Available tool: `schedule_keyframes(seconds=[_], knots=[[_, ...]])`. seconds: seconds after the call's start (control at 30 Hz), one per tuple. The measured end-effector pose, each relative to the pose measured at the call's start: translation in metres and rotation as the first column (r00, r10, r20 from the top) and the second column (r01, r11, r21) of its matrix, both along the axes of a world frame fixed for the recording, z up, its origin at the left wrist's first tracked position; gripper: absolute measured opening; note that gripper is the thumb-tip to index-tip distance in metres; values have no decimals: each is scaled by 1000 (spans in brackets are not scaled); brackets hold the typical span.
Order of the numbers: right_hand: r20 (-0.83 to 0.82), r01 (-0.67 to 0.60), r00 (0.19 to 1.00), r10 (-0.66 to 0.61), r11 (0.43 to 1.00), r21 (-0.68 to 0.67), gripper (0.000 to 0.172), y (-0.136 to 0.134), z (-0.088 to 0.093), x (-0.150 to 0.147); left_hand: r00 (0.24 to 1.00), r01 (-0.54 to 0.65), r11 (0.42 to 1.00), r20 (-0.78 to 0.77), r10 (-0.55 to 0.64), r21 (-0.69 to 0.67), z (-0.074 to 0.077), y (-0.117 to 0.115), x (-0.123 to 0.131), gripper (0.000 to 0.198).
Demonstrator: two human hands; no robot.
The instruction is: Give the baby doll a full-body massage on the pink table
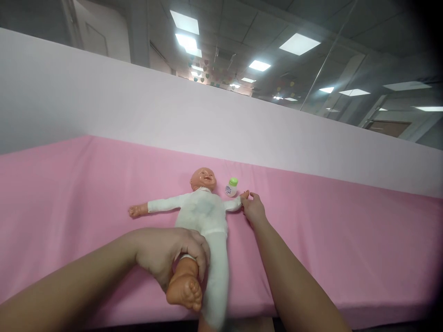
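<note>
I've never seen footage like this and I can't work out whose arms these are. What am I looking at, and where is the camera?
There is no machine here. Both arms belong to one person, and the single picture comes from a camera worn on that person's head, looking forward and down. That is why the arms come in from the bottom edge.

A baby doll in white clothes lies on its back on a pink sheet, arms spread. The left hand is closed around the doll's leg just above its bare foot, which is held raised. The right hand touches the doll's hand with its fingertips; whether it pinches it I cannot tell. A small bottle with a green cap stands beside the doll's head. A pale wall rises behind the sheet.
</note>
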State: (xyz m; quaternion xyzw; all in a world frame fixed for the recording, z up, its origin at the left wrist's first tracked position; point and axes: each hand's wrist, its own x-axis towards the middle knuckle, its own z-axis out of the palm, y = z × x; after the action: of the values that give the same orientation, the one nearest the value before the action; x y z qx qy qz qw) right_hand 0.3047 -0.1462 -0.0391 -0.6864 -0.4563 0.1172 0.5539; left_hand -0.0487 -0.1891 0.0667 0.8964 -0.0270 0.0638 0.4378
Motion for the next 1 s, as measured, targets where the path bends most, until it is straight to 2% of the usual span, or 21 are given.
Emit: schedule_keyframes(seconds=[0.07, 0.17, 0.2, 0.27, 0.33, 0.4, 0.5, 0.57, 0.63, 0.83, 0.93, 1.0], knots=[[-15, -14, 1000, 14, 1000, -11, 58, -3, 5, -6, 997, -57, 998, 48, 59, -37, -2, 0, 1, 42], [-75, -44, 996, 44, 999, 1, 65, -9, 16, -21, 946, -269, 960, 167, 279, -80, -6, 4, 4, 44], [-82, -52, 995, 53, 998, 21, 66, -12, 20, -28, 901, -371, 925, 210, 379, -78, -9, 6, 5, 43], [-51, -80, 995, 84, 994, 75, 66, -17, 29, -44, 779, -569, 821, 293, 554, -41, -16, 14, 8, 37], [23, -153, 988, 151, 981, 121, 60, -23, 36, -61, 668, -706, 708, 348, 658, 18, -24, 24, 10, 34], [150, -261, 959, 242, 958, 119, 49, -29, 41, -76, 604, -773, 634, 348, 717, 33, -31, 34, 10, 36], [400, -388, 851, 339, 920, 45, 35, -35, 45, -90, 563, -812, 584, 255, 787, -11, -35, 43, 9, 43], [501, -417, 789, 356, 909, 11, 33, -36, 45, -93, 561, -819, 574, 223, 797, 6, -35, 44, 8, 42], [518, -413, 779, 353, 911, 1, 35, -35, 44, -92, 571, -815, 577, 230, 788, 45, -32, 42, 7, 41], [425, -377, 836, 347, 926, -15, 39, -32, 42, -85, 641, -768, 625, 162, 751, 138, -26, 41, -1, 50], [341, -375, 873, 348, 927, 15, 37, -31, 40, -82, 666, -745, 657, 171, 726, 114, -23, 41, -4, 51], [230, -379, 904, 359, 925, 43, 36, -29, 39, -77, 686, -725, 684, 186, 704, 85, -20, 40, -5, 50]])
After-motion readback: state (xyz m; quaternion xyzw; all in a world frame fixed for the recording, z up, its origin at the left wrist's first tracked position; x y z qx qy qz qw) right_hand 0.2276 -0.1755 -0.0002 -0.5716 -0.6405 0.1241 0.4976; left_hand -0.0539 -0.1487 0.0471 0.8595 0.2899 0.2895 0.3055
